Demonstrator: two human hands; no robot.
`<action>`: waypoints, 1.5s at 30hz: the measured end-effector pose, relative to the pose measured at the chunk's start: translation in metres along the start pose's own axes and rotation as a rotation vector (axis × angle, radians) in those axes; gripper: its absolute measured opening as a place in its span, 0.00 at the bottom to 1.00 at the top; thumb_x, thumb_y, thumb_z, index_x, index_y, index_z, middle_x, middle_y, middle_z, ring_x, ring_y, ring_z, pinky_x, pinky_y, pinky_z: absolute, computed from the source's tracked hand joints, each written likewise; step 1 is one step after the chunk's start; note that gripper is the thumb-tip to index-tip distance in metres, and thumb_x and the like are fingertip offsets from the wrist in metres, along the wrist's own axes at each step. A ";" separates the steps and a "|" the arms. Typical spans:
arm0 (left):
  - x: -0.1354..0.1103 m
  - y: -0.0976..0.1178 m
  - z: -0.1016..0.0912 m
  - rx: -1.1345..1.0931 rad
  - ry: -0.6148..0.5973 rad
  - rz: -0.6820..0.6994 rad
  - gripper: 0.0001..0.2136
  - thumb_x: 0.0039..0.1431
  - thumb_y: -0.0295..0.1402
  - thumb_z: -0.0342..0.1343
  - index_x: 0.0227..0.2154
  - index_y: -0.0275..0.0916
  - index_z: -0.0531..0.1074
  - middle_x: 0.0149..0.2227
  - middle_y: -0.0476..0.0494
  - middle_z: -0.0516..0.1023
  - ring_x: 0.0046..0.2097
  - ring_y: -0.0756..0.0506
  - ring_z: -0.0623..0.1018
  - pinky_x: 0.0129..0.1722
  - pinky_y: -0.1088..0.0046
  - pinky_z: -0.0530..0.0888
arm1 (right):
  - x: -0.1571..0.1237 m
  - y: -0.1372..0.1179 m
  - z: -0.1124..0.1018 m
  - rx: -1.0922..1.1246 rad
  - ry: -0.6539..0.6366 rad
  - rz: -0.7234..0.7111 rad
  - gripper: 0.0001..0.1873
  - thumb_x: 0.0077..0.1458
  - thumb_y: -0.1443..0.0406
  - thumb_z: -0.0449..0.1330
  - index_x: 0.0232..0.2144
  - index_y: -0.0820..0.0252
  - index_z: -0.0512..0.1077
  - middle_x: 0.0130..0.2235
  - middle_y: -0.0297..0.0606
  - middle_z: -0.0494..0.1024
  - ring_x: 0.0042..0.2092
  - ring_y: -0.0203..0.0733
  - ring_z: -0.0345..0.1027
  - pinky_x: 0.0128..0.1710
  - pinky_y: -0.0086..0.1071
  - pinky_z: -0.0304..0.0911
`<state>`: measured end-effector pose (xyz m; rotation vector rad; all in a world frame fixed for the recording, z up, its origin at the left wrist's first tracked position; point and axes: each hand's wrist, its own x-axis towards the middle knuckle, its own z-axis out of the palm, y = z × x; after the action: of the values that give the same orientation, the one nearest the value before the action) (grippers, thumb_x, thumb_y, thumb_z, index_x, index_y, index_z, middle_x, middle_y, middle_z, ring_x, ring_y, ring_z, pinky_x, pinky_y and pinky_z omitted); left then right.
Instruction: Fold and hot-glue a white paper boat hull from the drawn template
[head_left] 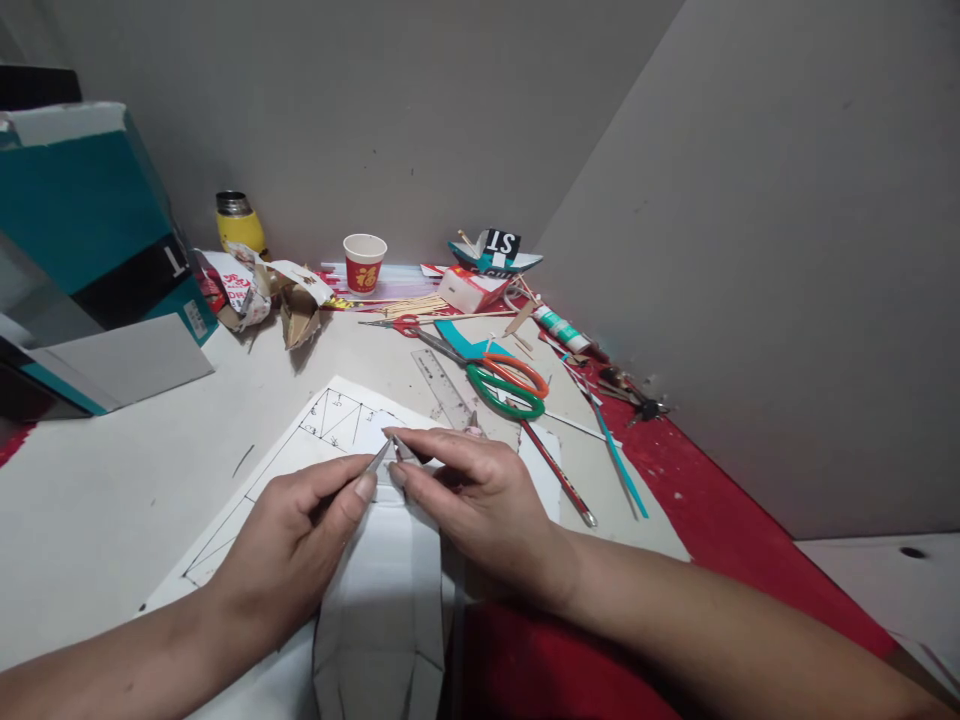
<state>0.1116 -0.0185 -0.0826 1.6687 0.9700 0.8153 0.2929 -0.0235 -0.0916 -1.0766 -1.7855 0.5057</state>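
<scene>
Nearest: white card cutout (pixel 382 620). I see left hand (pixel 292 545) and right hand (pixel 480 500) pinching its pointed tip, fingers closed. I'd press evenly, edges aligned, above drawn sheet (pixel 330 425).

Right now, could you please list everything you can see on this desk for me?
card cut-out: one, white, front centre
drawing sheet: one, white with pencil lines, under the cut-out
large scissors: one, green and orange handles, centre right
small scissors: one, red handles, behind the ruler
ruler: one, clear, left of the large scissors
paper cup: one, red and white, back wall
flask: one, yellow, back left
glue tube: one, white and green, back right
pencil: one, red and dark, near the sheet's right edge
box: one, teal, far left
left hand: one, bare, fingers pinching the cut-out's tip
right hand: one, bare, fingers pinching the same tip
</scene>
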 end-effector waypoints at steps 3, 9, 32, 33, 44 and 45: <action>-0.001 -0.002 0.000 0.078 0.026 0.069 0.13 0.65 0.34 0.51 0.48 0.47 0.77 0.43 0.52 0.82 0.43 0.48 0.78 0.44 0.77 0.73 | -0.001 0.000 0.001 0.014 -0.003 -0.025 0.14 0.55 0.72 0.61 0.45 0.62 0.77 0.37 0.42 0.83 0.37 0.40 0.77 0.38 0.32 0.73; -0.002 -0.006 -0.002 0.115 0.041 0.093 0.14 0.65 0.34 0.51 0.50 0.48 0.75 0.46 0.53 0.81 0.45 0.48 0.78 0.46 0.76 0.73 | 0.002 -0.002 -0.002 0.080 -0.051 -0.056 0.14 0.61 0.70 0.55 0.47 0.58 0.77 0.38 0.41 0.81 0.40 0.40 0.75 0.40 0.32 0.71; -0.001 -0.006 -0.001 0.099 -0.032 0.033 0.13 0.67 0.36 0.47 0.49 0.47 0.73 0.47 0.51 0.79 0.45 0.48 0.75 0.47 0.74 0.70 | 0.006 -0.005 -0.005 0.133 -0.165 0.053 0.11 0.61 0.70 0.56 0.39 0.59 0.79 0.29 0.36 0.74 0.33 0.36 0.68 0.33 0.30 0.65; -0.002 -0.005 -0.002 0.095 -0.039 0.029 0.13 0.67 0.36 0.47 0.49 0.47 0.73 0.46 0.51 0.79 0.46 0.48 0.75 0.48 0.74 0.70 | 0.006 -0.006 -0.005 0.121 -0.165 0.046 0.11 0.61 0.70 0.56 0.37 0.59 0.79 0.29 0.36 0.74 0.33 0.36 0.67 0.33 0.30 0.65; 0.000 -0.001 -0.001 -0.008 -0.067 -0.030 0.12 0.66 0.37 0.49 0.44 0.45 0.76 0.40 0.51 0.81 0.40 0.48 0.76 0.43 0.74 0.71 | 0.005 -0.002 -0.002 0.098 -0.174 0.008 0.11 0.59 0.72 0.55 0.36 0.60 0.78 0.29 0.36 0.74 0.32 0.36 0.68 0.33 0.29 0.65; 0.000 -0.002 0.000 -0.008 -0.056 -0.028 0.12 0.65 0.36 0.50 0.44 0.44 0.77 0.40 0.50 0.81 0.39 0.48 0.76 0.43 0.74 0.72 | 0.004 -0.002 -0.002 0.091 -0.177 0.002 0.11 0.60 0.72 0.55 0.36 0.60 0.78 0.29 0.36 0.73 0.32 0.35 0.68 0.33 0.29 0.65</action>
<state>0.1110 -0.0177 -0.0841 1.6591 0.9482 0.7492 0.2933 -0.0211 -0.0869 -0.9961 -1.8955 0.6949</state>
